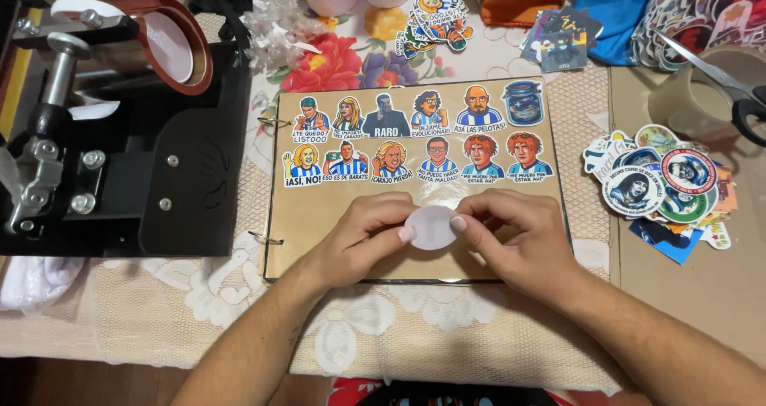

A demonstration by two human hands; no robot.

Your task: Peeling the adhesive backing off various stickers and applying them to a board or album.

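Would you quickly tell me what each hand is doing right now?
Left hand: fingers pinched on the left edge of the round white sticker.
Right hand: fingers pinched on the same sticker's right edge, above the brown album page.

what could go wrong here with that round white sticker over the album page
The round white sticker is pinched at its edges by the left hand and the right hand, so it might crease or stick to a fingertip. Held just under the two rows of stickers on the brown album page, it could land crooked or overlap them. The loose sticker pile near the right forearm might get swept aside.
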